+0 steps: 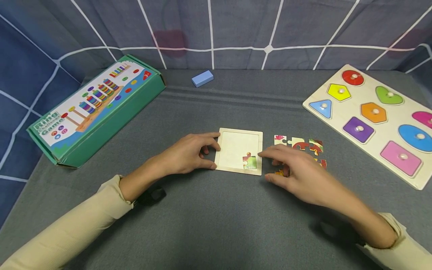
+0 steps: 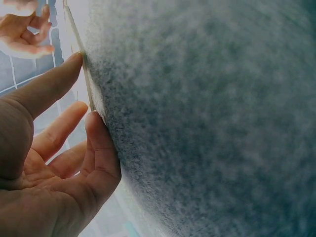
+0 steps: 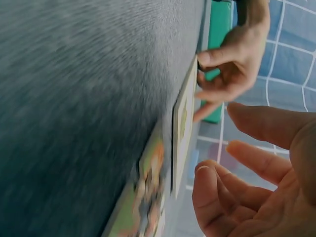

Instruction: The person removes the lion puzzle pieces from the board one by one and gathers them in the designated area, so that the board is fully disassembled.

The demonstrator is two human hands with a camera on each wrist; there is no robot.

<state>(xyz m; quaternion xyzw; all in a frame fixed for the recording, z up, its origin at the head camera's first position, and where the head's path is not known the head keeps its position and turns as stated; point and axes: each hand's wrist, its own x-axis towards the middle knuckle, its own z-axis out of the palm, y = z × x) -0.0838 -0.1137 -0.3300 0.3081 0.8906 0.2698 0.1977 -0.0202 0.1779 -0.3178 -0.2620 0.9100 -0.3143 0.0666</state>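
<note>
A square wooden puzzle tray lies flat on the grey cloth between the hands. One green-and-white jigsaw piece sits in its lower right corner. My left hand rests thumb and fingertips along the tray's left edge, and the left wrist view shows the thumb touching that edge. My right hand hovers by the tray's right side, its fingers loosely bent with nothing between them in the right wrist view. Several jigsaw pieces lie right of the tray, partly hidden under that hand.
A green ring game box stands at the left. A small blue block lies at the back, near the gridded curtain. At the right is a wooden shape board with knobbed colored shapes.
</note>
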